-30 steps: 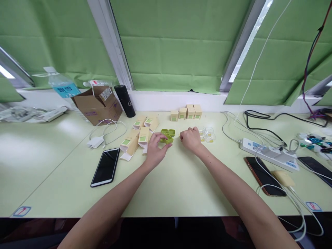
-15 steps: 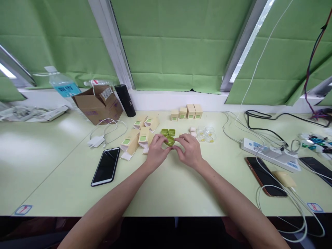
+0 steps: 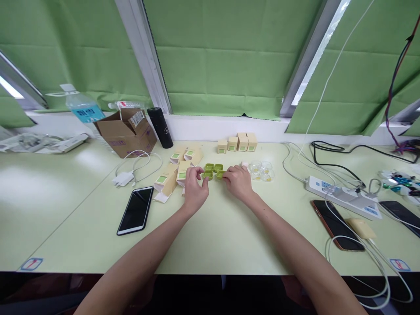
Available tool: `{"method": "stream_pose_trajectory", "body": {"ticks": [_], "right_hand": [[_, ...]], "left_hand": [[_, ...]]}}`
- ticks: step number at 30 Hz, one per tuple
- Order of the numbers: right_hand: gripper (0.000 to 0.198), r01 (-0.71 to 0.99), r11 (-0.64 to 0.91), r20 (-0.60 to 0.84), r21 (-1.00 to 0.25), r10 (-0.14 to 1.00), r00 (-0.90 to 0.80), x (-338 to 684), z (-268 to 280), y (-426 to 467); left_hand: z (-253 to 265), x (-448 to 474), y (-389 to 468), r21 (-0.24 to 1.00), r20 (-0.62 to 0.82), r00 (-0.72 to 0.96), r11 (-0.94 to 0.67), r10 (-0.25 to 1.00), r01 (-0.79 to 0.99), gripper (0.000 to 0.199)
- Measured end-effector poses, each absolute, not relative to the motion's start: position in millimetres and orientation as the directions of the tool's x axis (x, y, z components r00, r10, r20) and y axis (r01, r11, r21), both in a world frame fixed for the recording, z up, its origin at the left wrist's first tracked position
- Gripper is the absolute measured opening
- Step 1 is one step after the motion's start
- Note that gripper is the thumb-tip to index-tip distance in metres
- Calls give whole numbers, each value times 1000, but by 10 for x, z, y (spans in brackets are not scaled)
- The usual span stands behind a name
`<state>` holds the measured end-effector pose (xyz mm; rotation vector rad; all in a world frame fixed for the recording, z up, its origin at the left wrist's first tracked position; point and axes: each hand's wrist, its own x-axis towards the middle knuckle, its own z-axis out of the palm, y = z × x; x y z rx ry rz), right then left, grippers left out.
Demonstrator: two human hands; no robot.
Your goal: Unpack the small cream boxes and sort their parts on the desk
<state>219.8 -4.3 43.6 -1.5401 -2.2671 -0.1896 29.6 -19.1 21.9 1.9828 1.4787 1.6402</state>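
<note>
Green tubs [image 3: 209, 167] are sitting in a group of four on the worktop [image 3: 223, 238], between my two hands. My left hand [image 3: 195, 189] is holding half open, thumb and fingertips apart, at the left edge of the near left tub [image 3: 208, 175]; I cannot tell whether it is touching. My right hand [image 3: 239, 180] is holding a curled shape, fingertips bunching at the near right tub [image 3: 220, 174]; whether they are pinching it, I cannot tell.

I am judging sideways push the main risk: a stray thumb could be tipping a near tub or shoving it into the far pair, because the gaps are looking narrow. An outward swing of my right hand could be scattering the pale pink piece [image 3: 244, 163] partly hidden behind it, or the clear cups [image 3: 261, 170] just beyond. Opened cartons [image 3: 166, 179] are crowding my left hand's outer side. Small boxes [image 3: 242, 142] are standing beyond my right hand, well apart.
</note>
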Motion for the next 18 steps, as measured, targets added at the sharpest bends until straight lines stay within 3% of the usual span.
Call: {"method": "stream_pose_trajectory", "body": {"ticks": [8,14,18], "right_hand": [[22,924,378,260,-60,900,-351,2106,372,58],[25,934,278,413,-227,895,-166,2338,498,199],[29,939,166,403,-301,915,-33,2528,608,485]], "left_hand": [[215,316,-194,669,642,-107,-488,759,560,17],[213,318,-198,657,658,-108,-499,745,566,15],[210,319,-204,657,651,-100,-492,753,572,14]]}}
